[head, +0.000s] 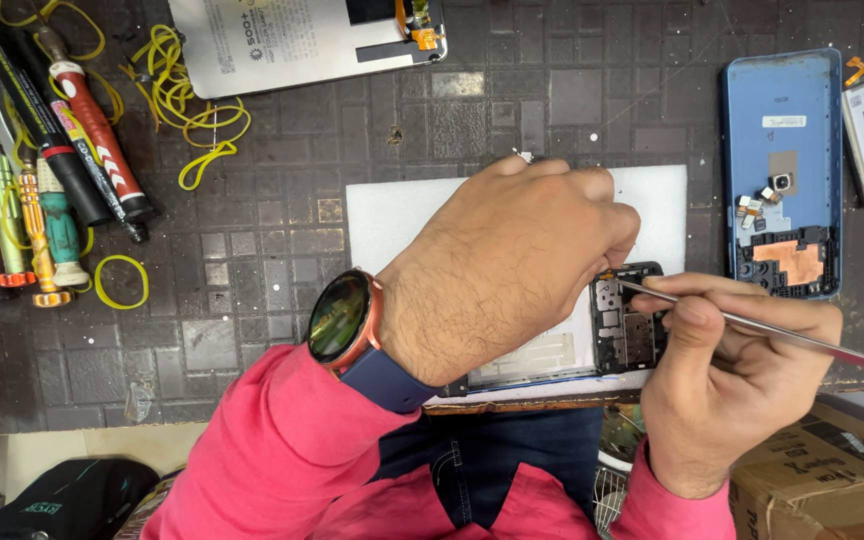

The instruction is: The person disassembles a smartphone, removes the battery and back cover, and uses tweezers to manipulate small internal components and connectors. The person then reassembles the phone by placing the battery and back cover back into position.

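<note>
Near the tabletop's (pixel 252 300) front edge, the left hand (pixel 512 260) pressed the opened phone (pixel 624 325) (on a white pad (pixel 392 215)); the right hand (pixel 727 385), just beside, pinched tweezers (pixel 752 328) touching it.

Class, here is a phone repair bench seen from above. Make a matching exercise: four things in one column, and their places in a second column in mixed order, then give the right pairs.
Things
1. metal tweezers
2. blue phone back cover
3. screwdrivers
4. opened phone

Places
A. far left of the mat
B. on the white sheet, under the left hand
C. in the right hand
D. upper right of the mat

Pairs: 1-C, 2-D, 3-A, 4-B
</note>
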